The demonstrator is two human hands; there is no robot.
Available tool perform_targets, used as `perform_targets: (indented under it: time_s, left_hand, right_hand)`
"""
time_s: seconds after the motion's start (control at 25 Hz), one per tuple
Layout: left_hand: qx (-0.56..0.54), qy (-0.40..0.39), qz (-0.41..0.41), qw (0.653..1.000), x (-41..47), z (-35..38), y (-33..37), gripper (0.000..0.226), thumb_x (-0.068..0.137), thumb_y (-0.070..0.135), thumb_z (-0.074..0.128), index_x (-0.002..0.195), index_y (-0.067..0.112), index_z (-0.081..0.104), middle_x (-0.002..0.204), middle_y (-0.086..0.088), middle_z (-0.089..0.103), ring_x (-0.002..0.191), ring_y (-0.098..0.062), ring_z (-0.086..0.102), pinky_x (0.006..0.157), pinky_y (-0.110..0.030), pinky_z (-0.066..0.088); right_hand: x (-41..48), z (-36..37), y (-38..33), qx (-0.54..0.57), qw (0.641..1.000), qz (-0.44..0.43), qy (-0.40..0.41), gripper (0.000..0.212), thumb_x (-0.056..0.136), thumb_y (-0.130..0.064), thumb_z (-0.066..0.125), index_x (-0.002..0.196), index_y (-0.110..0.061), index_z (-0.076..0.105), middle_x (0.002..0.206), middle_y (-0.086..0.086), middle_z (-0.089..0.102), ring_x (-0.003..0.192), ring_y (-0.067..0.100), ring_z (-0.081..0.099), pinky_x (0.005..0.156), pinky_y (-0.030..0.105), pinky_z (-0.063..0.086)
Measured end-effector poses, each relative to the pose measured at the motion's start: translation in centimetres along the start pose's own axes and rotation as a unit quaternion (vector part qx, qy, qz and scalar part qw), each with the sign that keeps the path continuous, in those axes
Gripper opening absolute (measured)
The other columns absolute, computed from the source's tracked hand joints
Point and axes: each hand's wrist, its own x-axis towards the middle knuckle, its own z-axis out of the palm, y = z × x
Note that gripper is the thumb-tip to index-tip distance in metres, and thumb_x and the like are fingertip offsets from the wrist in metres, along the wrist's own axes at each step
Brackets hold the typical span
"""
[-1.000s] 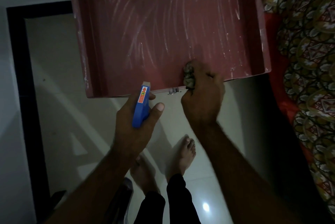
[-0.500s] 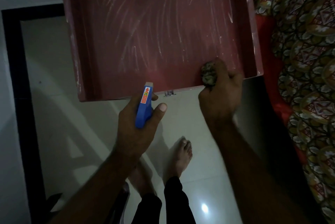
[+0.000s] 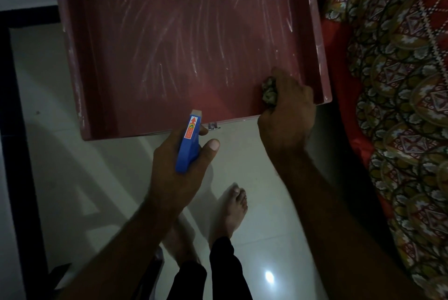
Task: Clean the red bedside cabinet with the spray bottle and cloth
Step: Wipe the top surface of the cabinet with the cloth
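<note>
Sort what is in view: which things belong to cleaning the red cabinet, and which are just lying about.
Part of the job:
red cabinet
spray bottle, held in the left hand
cloth, gripped by the right hand on the cabinet's near right corner

Just there:
patterned bedspread
floor

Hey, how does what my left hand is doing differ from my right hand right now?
The left hand grips the blue spray bottle; the right hand bunches a crumpled cloth. The left hand hangs over the floor, just off the red cabinet's front edge; the right hand rests on the cabinet top near its front right corner. Both are curled round a cleaning tool.
</note>
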Motion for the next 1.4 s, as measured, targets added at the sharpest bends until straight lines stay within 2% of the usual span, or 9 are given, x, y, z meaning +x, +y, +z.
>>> perform_targets:
  time_s: [0.24,0.4,0.52,0.68,0.88,0.96,1.04,1.24,1.4]
  left_hand:
    - [0.001,-0.012,0.01,1.0,0.4,0.7,0.6,0.04,0.085,0.039,0.07,0.111,0.009,0.065,0.072,-0.024,0.065,0.066,-0.04,0.065,0.067,-0.046,0.057]
    - [-0.004,-0.002,0.001,1.0,0.9,1.0,0.9,0.045,0.083,0.041,0.07,0.104,0.001,0.064,0.072,-0.026,0.064,0.066,-0.043,0.064,0.065,-0.039,0.058]
    - [-0.006,-0.002,0.008,1.0,1.1,1.2,1.3,0.049,0.081,0.043,0.07,0.089,-0.005,0.063,0.068,-0.026,0.063,0.059,-0.04,0.06,0.058,-0.026,0.054]
    - [0.015,-0.015,0.019,1.0,1.5,1.7,1.3,0.048,0.082,0.043,0.069,0.077,-0.004,0.06,0.06,-0.019,0.059,0.053,-0.029,0.058,0.056,-0.026,0.053]
    - [0.012,-0.03,0.03,0.999,1.6,2.1,2.1,0.037,0.084,0.036,0.073,0.075,0.002,0.06,0.055,-0.016,0.054,0.049,-0.029,0.054,0.053,-0.028,0.052]
    - [0.008,-0.025,0.031,0.999,1.7,2.3,2.0,0.043,0.083,0.038,0.073,0.074,-0.001,0.059,0.055,-0.017,0.052,0.048,-0.029,0.052,0.052,-0.026,0.049]
    - [0.015,-0.019,0.03,0.999,1.7,2.4,1.9,0.048,0.082,0.043,0.073,0.075,-0.003,0.06,0.057,-0.017,0.055,0.05,-0.028,0.054,0.052,-0.021,0.048]
    - [-0.004,-0.019,0.031,0.999,1.8,2.4,1.9,0.038,0.087,0.038,0.078,0.087,0.003,0.063,0.065,-0.024,0.062,0.061,-0.042,0.063,0.064,-0.039,0.057]
    - [0.002,-0.011,0.031,0.999,2.1,2.6,1.9,0.042,0.083,0.041,0.075,0.081,0.001,0.062,0.066,-0.027,0.061,0.061,-0.045,0.062,0.065,-0.049,0.052]
  right_hand:
    - [-1.0,0.9,0.5,-0.015,1.0,-0.02,0.013,0.055,0.076,-0.004,0.065,0.129,-0.018,0.066,0.122,0.001,0.07,0.122,0.027,0.056,0.106,0.051,0.044]
    - [-1.8,1.0,1.3,-0.013,0.998,-0.055,-0.012,0.066,0.075,-0.014,0.071,0.139,-0.022,0.058,0.137,0.002,0.062,0.135,0.027,0.048,0.11,0.06,0.039]
    - [-2.4,0.9,2.4,-0.047,0.993,-0.103,-0.045,0.076,0.073,-0.009,0.08,0.142,-0.023,0.051,0.144,-0.003,0.047,0.135,0.035,0.05,0.101,0.063,0.047]
    - [-2.7,0.6,2.6,-0.068,0.991,-0.118,-0.018,0.086,0.064,0.002,0.082,0.141,-0.023,0.054,0.14,-0.008,0.033,0.125,0.035,0.057,0.084,0.053,0.054]
    - [-1.6,0.2,2.6,-0.055,0.994,-0.094,-0.024,0.092,0.059,0.007,0.078,0.143,-0.018,0.052,0.137,0.001,0.047,0.12,0.035,0.058,0.084,0.051,0.059]
    - [-0.1,0.5,1.7,-0.059,0.995,-0.078,-0.016,0.092,0.056,0.01,0.079,0.142,-0.014,0.055,0.129,0.01,0.063,0.116,0.039,0.062,0.088,0.053,0.058]
    - [-0.6,0.3,1.7,-0.069,0.994,-0.077,-0.025,0.09,0.058,0.009,0.08,0.142,-0.013,0.055,0.126,0.013,0.066,0.116,0.038,0.063,0.089,0.051,0.059]
    - [-2.2,-0.9,2.8,-0.063,0.994,-0.065,-0.066,0.089,0.062,0.014,0.074,0.145,-0.012,0.054,0.129,0.017,0.064,0.116,0.04,0.062,0.084,0.052,0.059]
    - [0.9,-0.3,1.7,-0.094,0.992,0.008,-0.079,0.095,0.067,0.009,0.073,0.152,-0.023,0.044,0.139,0.015,0.054,0.116,0.038,0.059,0.087,0.049,0.059]
